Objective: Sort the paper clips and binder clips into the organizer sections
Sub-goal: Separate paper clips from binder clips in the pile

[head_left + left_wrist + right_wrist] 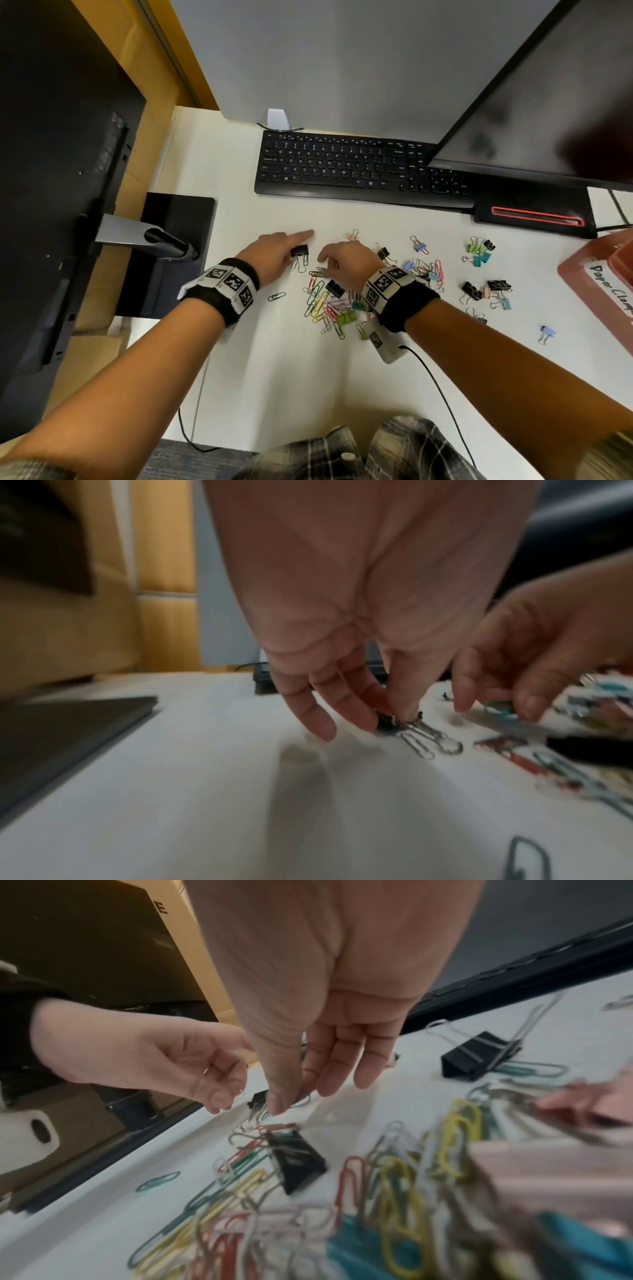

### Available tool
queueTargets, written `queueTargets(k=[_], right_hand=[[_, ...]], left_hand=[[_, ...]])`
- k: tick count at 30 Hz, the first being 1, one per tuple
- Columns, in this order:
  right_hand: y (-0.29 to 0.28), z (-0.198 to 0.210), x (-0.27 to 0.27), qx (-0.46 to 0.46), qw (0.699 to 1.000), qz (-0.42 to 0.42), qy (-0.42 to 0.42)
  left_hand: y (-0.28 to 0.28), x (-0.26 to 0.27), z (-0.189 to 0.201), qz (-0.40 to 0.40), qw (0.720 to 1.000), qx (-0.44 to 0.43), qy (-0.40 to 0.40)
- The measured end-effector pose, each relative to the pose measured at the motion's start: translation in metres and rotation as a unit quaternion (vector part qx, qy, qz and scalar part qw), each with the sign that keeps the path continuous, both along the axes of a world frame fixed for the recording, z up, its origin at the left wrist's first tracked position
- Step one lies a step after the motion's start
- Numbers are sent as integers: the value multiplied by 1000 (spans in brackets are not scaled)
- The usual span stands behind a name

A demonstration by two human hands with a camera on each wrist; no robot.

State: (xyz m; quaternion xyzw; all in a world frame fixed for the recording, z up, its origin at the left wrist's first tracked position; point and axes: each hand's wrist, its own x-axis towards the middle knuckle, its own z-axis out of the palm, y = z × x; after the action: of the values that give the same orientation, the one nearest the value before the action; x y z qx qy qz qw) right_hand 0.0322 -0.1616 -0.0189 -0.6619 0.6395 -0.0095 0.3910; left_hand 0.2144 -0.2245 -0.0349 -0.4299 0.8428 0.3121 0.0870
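My left hand (297, 247) (387, 716) pinches a small black binder clip (300, 251) (385, 723) that lies on the white desk, with the index finger stretched out past it. The clip's wire handles (432, 738) lie flat toward me. Just to the right, my right hand (325, 268) (294, 1097) hangs fingers-down over the top of a heap of coloured paper clips (325, 305) (394, 1191) and holds nothing I can see. Another black binder clip (335, 288) (298, 1158) sits in the heap. A red organizer (582, 270) labelled for paper clips is at the right edge.
More binder clips, green (478, 249), black (471, 291) and blue (547, 333), lie scattered to the right. A black keyboard (342, 168) and a monitor (548, 102) stand behind, and a second monitor's stand base (171, 253) sits at the left. A cable (438, 383) trails from my right wrist.
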Motion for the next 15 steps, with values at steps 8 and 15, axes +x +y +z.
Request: queueTargets(k=[8, 15], right_hand=[[-2, -10, 13, 7, 999, 16, 38], [-1, -14, 3, 3, 1000, 8, -8]], left_hand=[[-6, -9, -18, 22, 1000, 12, 8], [-3, 6, -7, 178, 980, 29, 90]])
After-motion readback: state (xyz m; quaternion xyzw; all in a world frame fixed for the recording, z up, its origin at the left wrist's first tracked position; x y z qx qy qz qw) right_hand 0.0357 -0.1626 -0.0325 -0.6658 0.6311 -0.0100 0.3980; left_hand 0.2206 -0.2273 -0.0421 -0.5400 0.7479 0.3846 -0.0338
